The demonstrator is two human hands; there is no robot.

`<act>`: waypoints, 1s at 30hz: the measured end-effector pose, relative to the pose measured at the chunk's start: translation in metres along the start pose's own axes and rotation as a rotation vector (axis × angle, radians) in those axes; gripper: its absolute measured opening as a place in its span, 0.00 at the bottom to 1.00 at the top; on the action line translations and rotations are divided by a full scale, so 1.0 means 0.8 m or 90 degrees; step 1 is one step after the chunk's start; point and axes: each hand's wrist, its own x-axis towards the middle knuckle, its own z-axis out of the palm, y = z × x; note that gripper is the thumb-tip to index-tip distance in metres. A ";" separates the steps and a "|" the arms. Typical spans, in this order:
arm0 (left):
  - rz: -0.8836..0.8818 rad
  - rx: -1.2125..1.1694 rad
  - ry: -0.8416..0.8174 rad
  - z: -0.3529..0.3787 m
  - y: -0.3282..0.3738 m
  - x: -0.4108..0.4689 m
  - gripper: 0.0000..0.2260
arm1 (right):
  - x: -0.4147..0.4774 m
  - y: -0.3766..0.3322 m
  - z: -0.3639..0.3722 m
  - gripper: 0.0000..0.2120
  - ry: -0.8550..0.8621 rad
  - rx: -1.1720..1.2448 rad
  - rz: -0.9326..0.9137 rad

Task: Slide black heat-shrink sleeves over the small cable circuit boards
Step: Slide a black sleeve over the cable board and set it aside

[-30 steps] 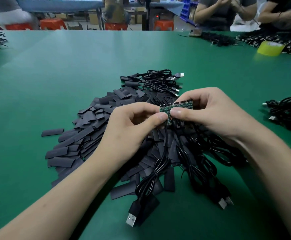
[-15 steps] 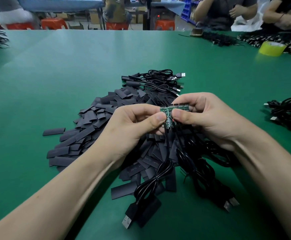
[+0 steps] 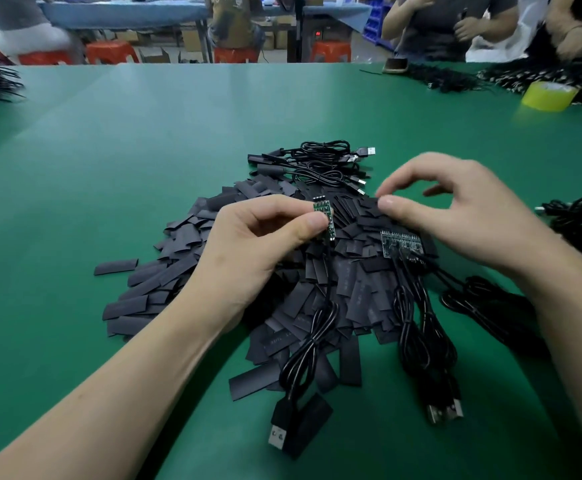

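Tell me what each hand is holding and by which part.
The left hand pinches one small circuit board around its middle, thumb against forefinger. The right hand holds nothing, hovering above the sleeve pile.

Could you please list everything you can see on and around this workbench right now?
table: one, green, underneath everything
heat-shrink sleeves: many, black, piled at centre
single circuit board: one, green, raised above the pile
board strip: one, green, lying on pile's right side
loose cables: several, black, trailing toward near edge
coiled cables: several, black, behind pile
tape roll: one, yellow, far right
stools: four, orange, beyond table
left hand: pinches single circuit board
right hand: hovers above board strip, holding nothing
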 end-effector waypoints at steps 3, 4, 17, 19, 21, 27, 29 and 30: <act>0.033 0.031 0.023 0.001 -0.001 0.001 0.05 | -0.004 -0.031 0.030 0.09 -0.090 0.122 -0.034; 0.040 0.034 0.028 0.000 0.000 0.001 0.06 | -0.006 -0.037 0.040 0.10 -0.130 0.155 -0.031; 0.173 0.724 -0.117 -0.030 -0.008 0.002 0.06 | -0.009 -0.048 0.024 0.15 -0.196 0.900 0.200; 0.176 0.731 -0.126 -0.032 -0.006 0.003 0.06 | -0.007 -0.046 0.017 0.15 -0.213 0.842 0.198; 0.170 0.725 -0.127 -0.034 -0.007 0.005 0.06 | -0.007 -0.046 0.018 0.16 -0.191 0.709 0.193; 0.204 0.681 -0.047 -0.034 -0.014 0.009 0.04 | -0.010 -0.050 0.054 0.20 -0.080 0.074 0.045; 0.207 0.605 0.002 -0.033 -0.016 0.010 0.03 | -0.009 -0.047 0.061 0.20 -0.056 0.088 0.051; 0.196 0.551 0.017 -0.031 -0.016 0.010 0.03 | -0.009 -0.044 0.062 0.21 -0.047 0.097 0.057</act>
